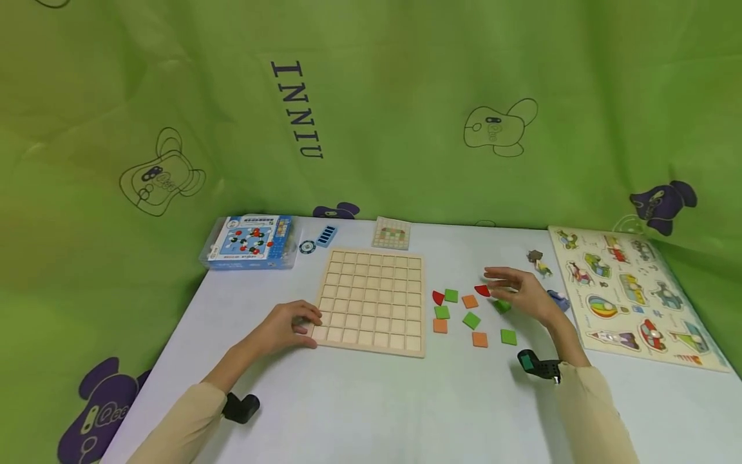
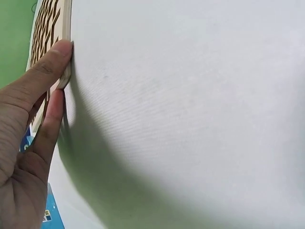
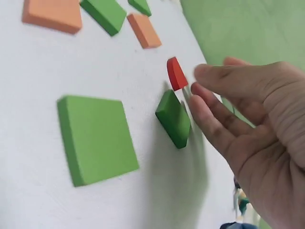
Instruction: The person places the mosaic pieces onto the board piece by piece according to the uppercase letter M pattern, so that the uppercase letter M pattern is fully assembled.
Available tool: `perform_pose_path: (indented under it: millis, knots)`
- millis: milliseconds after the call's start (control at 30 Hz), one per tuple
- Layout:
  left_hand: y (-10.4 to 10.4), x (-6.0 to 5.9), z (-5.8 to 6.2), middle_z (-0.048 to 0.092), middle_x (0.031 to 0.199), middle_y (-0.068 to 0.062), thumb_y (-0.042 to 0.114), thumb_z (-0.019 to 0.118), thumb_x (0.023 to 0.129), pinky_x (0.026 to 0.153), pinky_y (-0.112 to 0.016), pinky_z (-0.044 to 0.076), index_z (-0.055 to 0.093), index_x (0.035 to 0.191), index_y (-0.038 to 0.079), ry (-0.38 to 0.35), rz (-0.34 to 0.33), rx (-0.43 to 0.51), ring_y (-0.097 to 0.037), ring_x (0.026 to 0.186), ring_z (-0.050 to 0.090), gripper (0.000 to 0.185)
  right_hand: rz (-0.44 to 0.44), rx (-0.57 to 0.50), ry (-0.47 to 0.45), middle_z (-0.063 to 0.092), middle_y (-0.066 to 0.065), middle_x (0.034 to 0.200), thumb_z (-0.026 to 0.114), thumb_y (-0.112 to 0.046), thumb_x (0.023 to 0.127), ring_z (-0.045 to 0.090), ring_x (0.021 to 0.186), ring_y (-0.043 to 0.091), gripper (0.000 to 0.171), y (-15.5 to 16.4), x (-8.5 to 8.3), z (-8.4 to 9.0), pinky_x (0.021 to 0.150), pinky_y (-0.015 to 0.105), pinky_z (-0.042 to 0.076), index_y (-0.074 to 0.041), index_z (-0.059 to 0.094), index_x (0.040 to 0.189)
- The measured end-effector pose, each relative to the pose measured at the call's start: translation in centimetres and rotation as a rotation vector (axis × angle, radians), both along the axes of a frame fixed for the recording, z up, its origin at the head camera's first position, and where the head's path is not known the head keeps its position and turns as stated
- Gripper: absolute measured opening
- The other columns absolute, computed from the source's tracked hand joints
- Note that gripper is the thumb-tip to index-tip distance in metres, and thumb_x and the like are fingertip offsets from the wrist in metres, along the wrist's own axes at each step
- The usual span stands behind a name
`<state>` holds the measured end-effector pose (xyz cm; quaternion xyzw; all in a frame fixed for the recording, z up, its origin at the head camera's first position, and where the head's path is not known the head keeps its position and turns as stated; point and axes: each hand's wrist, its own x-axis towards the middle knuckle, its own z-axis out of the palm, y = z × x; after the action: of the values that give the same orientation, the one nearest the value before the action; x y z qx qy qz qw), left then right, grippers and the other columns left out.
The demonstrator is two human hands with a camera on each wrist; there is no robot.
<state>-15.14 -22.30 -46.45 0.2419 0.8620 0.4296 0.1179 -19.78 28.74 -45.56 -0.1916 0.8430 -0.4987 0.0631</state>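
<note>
Resting at the near left corner of the wooden grid board (image 1: 371, 299), the left hand (image 1: 286, 327) had its fingers lying fairly straight, the thumb (image 2: 45, 71) pressed against the board's edge and nothing pinched. The board lay flat on the white table (image 1: 359, 399), its square cells all bare. To its right, loose tiles were scattered on the cloth: a green tile (image 1: 508, 336) and an orange tile (image 1: 479, 339) nearest, then more green and orange squares and a red quarter-round piece (image 1: 438, 297) beside the board.

The right hand (image 1: 522, 291) hovered over the far side of that scatter, fingers relaxed and slightly spread, holding nothing. Its fingertips (image 3: 202, 107) sat just beside a small green tile (image 3: 174, 118) and a red piece (image 3: 177, 73), whether touching I could not tell.

Further right lay a picture puzzle board (image 1: 632, 296). Along the far edge were a blue box (image 1: 250, 241), a pattern card (image 1: 391, 233) and a green backdrop (image 1: 406, 96).
</note>
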Motion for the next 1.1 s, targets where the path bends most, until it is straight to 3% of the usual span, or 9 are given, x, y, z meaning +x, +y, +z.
perform_pose_path:
  millis: [167,367,700,933,1100]
  knots:
    - [-0.2,-0.1,0.4,0.062,0.114,-0.011,0.011,0.086,0.069,0.076,-0.023,0.054,0.069,0.099,0.005,0.016,-0.003,-0.049,-0.033,0.111,0.056,0.035,0.064,0.026,-0.07,0.057,0.029,0.123,0.065,0.006,0.086,0.06,0.106,0.03,0.048,-0.1,-1.4,-0.2,0.08,0.021,0.052,0.011,0.049,0.131]
    - [-0.2,-0.1,0.4,0.061,0.115,-0.011,0.01,0.085,0.07,0.077,-0.024,0.054,0.069,0.099,0.005,0.008,-0.006,-0.043,-0.034,0.111,0.055,0.034,0.036,0.018,-0.138,0.059,0.029,0.12,0.066,0.008,0.085,0.062,0.102,0.025,0.045,0.0,-2.0,-0.5,0.08,0.02,0.052,0.011,0.052,0.127]
    - [0.1,-0.1,0.5,0.062,0.113,-0.011,0.008,0.086,0.069,0.079,-0.027,0.054,0.069,0.097,0.005,0.02,0.008,-0.049,-0.032,0.111,0.055,0.033,-0.13,0.049,-0.081,0.063,0.028,0.109,0.075,-0.003,0.081,0.063,0.083,0.006,0.045,-0.6,-2.3,-1.4,0.073,0.017,0.051,0.011,0.056,0.12]
    - [0.1,0.0,0.5,0.061,0.113,-0.011,0.007,0.086,0.068,0.077,-0.027,0.054,0.068,0.096,0.005,0.005,0.013,-0.048,-0.033,0.111,0.054,0.033,-0.14,0.081,-0.075,0.066,0.026,0.105,0.073,0.0,0.083,0.063,0.08,0.007,0.04,-1.0,-2.6,-1.4,0.07,0.018,0.051,0.009,0.058,0.119]
    - [0.2,-0.1,0.4,0.06,0.114,-0.011,0.007,0.085,0.068,0.077,-0.026,0.054,0.068,0.096,0.006,-0.014,0.02,-0.037,-0.033,0.112,0.054,0.033,-0.11,0.113,-0.048,0.065,0.023,0.112,0.073,-0.001,0.082,0.061,0.078,0.014,0.043,-1.3,-2.9,-1.4,0.066,0.019,0.049,0.005,0.059,0.122]
